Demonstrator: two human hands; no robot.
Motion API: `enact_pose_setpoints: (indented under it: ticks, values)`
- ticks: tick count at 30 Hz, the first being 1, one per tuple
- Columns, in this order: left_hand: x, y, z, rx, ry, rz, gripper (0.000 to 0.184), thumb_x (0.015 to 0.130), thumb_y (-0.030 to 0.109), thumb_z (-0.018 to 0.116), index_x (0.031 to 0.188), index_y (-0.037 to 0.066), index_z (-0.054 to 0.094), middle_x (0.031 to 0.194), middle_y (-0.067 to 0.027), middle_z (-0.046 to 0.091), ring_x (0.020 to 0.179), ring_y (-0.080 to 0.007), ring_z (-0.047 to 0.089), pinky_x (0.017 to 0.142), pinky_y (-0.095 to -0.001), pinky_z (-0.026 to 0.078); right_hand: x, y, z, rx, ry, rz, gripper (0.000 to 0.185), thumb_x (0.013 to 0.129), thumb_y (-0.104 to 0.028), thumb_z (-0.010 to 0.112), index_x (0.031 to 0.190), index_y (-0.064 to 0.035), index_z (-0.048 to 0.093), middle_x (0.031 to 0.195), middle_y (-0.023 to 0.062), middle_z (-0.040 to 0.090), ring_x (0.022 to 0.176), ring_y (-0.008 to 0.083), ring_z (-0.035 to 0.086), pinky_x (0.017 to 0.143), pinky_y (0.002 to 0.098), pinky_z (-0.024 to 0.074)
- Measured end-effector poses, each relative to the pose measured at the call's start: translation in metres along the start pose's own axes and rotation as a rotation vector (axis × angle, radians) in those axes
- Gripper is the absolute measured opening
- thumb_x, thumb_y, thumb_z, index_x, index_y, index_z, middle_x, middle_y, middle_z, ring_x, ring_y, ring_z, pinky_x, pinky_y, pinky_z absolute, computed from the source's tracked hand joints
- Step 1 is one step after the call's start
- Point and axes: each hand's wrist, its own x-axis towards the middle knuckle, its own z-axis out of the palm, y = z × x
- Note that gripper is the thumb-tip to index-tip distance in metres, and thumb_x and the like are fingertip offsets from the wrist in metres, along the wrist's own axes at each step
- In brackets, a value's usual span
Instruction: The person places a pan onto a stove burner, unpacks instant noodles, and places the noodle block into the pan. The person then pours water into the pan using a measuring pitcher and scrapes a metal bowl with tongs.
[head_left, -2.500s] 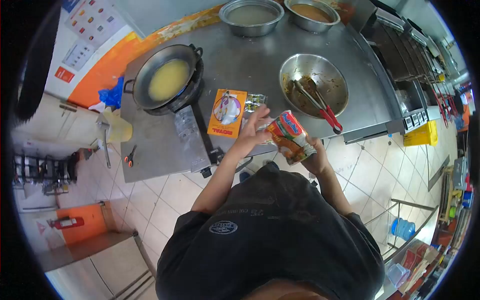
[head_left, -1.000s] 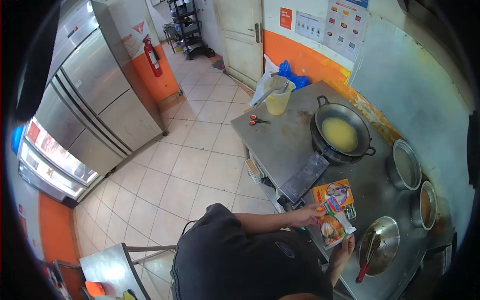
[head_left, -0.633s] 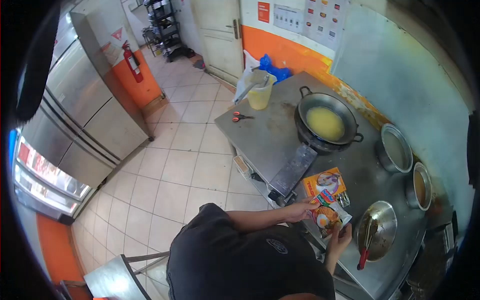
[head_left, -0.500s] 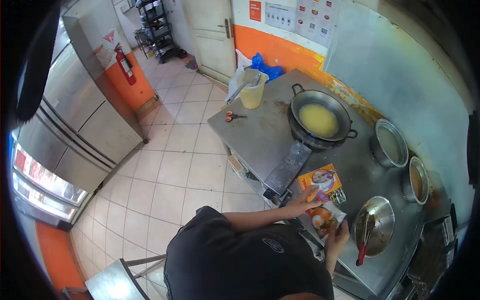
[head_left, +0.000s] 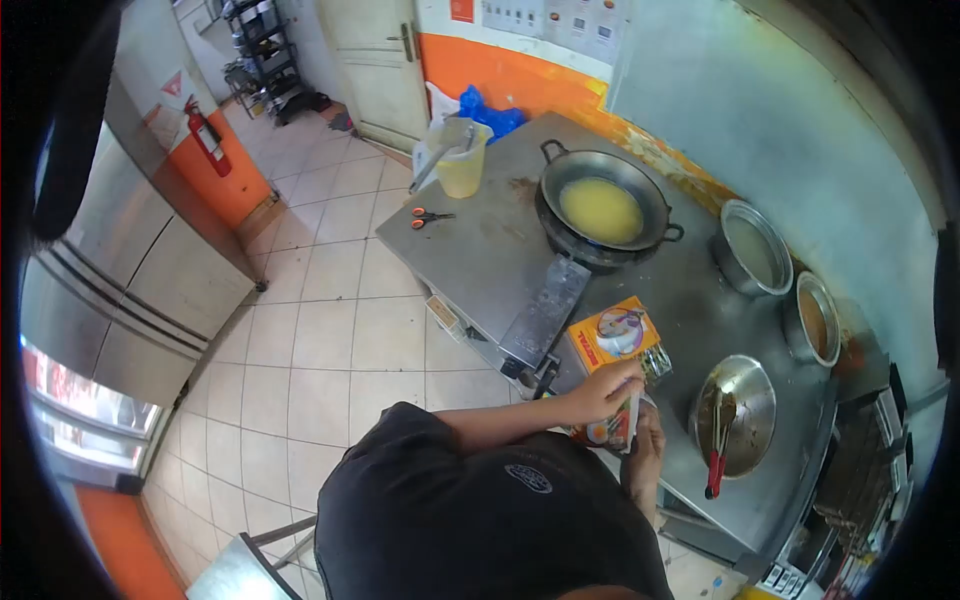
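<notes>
My left hand [head_left: 608, 392] is closed, its fingers pinching the upper edge of a printed food packet [head_left: 612, 432]. The packet is held close to my body, at the table's front edge, tilted so that only part of its colourful front shows. My right hand [head_left: 646, 442] wraps round the packet's right side. Just beyond my hands an orange printed carton [head_left: 615, 335] lies on the steel table [head_left: 480, 250]. To the right of my hands sits a metal bowl [head_left: 762, 420] with brown residue, and red-handled tongs [head_left: 716, 465] rest in it.
A wok [head_left: 655, 185] of yellowish liquid stands on a burner behind the carton. Two metal pots [head_left: 735, 265] [head_left: 812, 345] stand along the wall. Orange-handled scissors [head_left: 425, 217] and a yellow plastic jug [head_left: 462, 172] are at the table's far left.
The packet has gone from lying fairly flat, face up, to tilted on edge. My left hand has moved onto its upper edge, and my right hand has closed round its side. The view has shifted.
</notes>
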Motion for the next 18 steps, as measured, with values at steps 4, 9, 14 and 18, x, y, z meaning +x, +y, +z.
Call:
enact_pose_setpoints:
  ticks: [4,9,14,18]
  values:
    - [0.0,0.002,0.0,-0.028,-0.003,-0.033,0.012,0.09,0.011,0.048,0.086,0.0,0.049,0.075,-0.0131,0.049,0.071,-0.0273,0.052,0.065,-0.0344,0.041,0.002,0.007,-0.006,-0.159,-0.087,-0.008,0.013,0.091,-0.005,0.044,0.1,-0.0036,0.054,0.096,0.0021,0.055,0.089,0.0107,0.052,0.083,0.0248,0.0389]
    - [-0.001,0.0,-0.005,-0.08,-0.043,-0.167,0.014,0.09,0.013,0.049,0.086,0.0,0.049,0.075,-0.0104,0.051,0.07,-0.019,0.051,0.065,-0.0313,0.041,0.001,0.019,-0.001,-0.286,-0.03,-0.152,0.016,0.086,0.001,0.05,0.102,-0.0027,0.05,0.096,0.0033,0.047,0.087,0.0094,0.047,0.08,0.0248,0.0391]
    - [-0.01,-0.003,0.003,-0.073,-0.025,-0.112,0.017,0.093,0.016,0.046,0.084,0.001,0.048,0.071,-0.0033,0.047,0.067,-0.0089,0.044,0.06,-0.0263,0.039,0.003,0.015,-0.005,-0.488,-0.089,-0.06,0.02,0.085,0.001,0.054,0.103,-0.0035,0.048,0.09,0.0011,0.047,0.079,0.0068,0.046,0.067,0.0213,0.0413]
    - [-0.017,-0.008,0.001,-0.21,-0.068,-0.245,0.019,0.095,0.019,0.044,0.086,0.003,0.048,0.072,-0.001,0.047,0.066,-0.0072,0.044,0.059,-0.0245,0.039,-0.001,0.015,-0.007,-0.432,-0.15,0.003,0.013,0.087,0.001,0.051,0.099,-0.0026,0.049,0.091,0.0016,0.051,0.081,0.0074,0.05,0.075,0.0234,0.0436]
